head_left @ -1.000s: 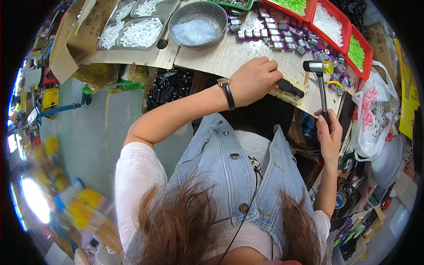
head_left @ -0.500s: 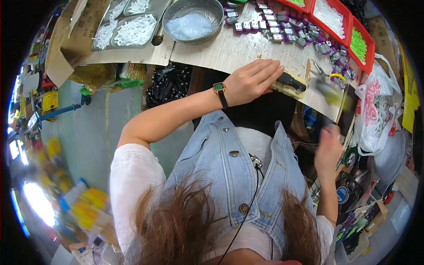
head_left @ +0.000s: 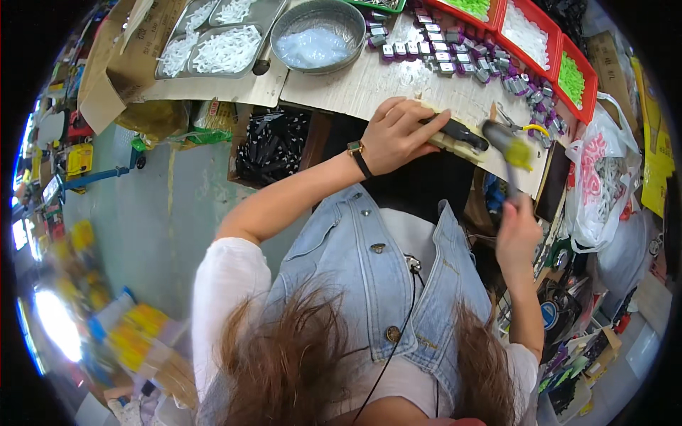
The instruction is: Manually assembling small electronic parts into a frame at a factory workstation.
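Note:
My left hand point(head_left: 402, 136) is closed on a black plastic part point(head_left: 463, 133) at the table's front edge. The part lies lengthwise on a pale wooden block point(head_left: 455, 147), its far right end sticking out past my fingers. In my right hand point(head_left: 518, 231) is a mallet point(head_left: 511, 148), held by its dark handle. The mallet head is grey at one end and yellow-green at the other, slightly blurred, just to the right of the black part. A pair of pliers point(head_left: 531, 128) with a yellow grip lies beyond the mallet head.
Several small grey-and-purple parts point(head_left: 444, 57) are spread over the table. Red trays point(head_left: 589, 106) of white and green pieces line the back right. A round metal bowl point(head_left: 317, 62) and a divided tray point(head_left: 249, 67) stand left. A box of black parts point(head_left: 273, 149) sits below.
The mallet has swung left and closer to the black part, with my right hand moving slightly left. The fingers of my left hand, flat before, are now more bent.

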A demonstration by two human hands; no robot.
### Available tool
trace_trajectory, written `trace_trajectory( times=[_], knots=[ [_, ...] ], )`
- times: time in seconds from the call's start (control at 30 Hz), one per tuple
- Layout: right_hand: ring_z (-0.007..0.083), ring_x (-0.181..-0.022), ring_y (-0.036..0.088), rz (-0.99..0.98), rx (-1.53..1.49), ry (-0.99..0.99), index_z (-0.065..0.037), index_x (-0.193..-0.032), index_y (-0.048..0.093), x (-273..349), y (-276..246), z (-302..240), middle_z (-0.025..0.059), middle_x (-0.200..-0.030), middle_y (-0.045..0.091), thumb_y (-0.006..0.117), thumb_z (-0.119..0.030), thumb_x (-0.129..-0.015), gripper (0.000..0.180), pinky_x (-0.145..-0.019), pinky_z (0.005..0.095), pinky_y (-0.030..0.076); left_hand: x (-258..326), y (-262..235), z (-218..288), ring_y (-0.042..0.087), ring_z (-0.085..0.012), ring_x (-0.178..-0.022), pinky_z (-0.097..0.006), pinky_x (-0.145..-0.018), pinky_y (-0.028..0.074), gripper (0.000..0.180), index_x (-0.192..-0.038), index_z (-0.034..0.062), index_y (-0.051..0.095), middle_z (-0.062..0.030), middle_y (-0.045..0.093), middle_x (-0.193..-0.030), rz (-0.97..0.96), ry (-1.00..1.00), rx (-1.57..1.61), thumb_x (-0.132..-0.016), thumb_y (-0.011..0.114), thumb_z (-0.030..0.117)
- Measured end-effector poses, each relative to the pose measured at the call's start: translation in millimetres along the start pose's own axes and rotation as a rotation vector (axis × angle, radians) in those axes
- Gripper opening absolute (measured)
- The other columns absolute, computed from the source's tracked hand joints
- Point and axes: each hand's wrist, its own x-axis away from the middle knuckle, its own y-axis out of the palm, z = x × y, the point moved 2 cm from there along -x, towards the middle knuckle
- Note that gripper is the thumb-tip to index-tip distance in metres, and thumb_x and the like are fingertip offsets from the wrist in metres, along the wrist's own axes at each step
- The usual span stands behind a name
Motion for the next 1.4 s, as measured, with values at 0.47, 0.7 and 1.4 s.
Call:
trace_trajectory(
  times=[0.47,0.7,1.4],
  knots=[
    [0.0471,-0.081,0.060,0.174,0.015,-0.100,0.000,-0.106,0.053,-130.0,-30.6,36.2,0.0294,-0.083,0.060,0.043,-0.031,-0.102,0.033,-0.069,0.0511,0.044,-0.9,2.3,33.4,0.042,-0.0206,-0.134,-0.052,-0.113,0.012,0.061,-0.130,0.0286,0.056,-0.0003,0.053,-0.136,-0.159,-0.201,-0.216,-0.073,0.077,0.037],
    [0.0419,-0.085,0.064,0.288,0.570,0.010,-0.005,-0.116,0.059,-249.9,-32.7,100.1,0.0252,-0.093,0.066,0.047,-0.033,-0.101,0.034,-0.073,0.0505,0.050,-57.4,31.0,47.7,0.031,-0.0286,-0.142,-0.051,-0.116,0.021,0.048,-0.120,0.0175,0.057,-0.0109,0.044,-0.144,-0.322,0.066,0.205,-0.080,0.069,0.040],
    [0.0328,-0.100,0.062,0.148,-0.056,-0.222,-0.001,-0.112,0.060,-129.1,-16.0,7.1,0.0197,-0.114,0.063,0.052,-0.007,-0.096,0.020,-0.085,0.0408,0.047,-26.5,-28.0,-16.3,0.052,-0.0118,-0.068,-0.025,-0.063,0.041,0.037,-0.090,-0.0011,0.059,-0.0060,0.057,-0.081,0.472,-0.749,1.032,-0.103,0.042,0.029]
  ],
)
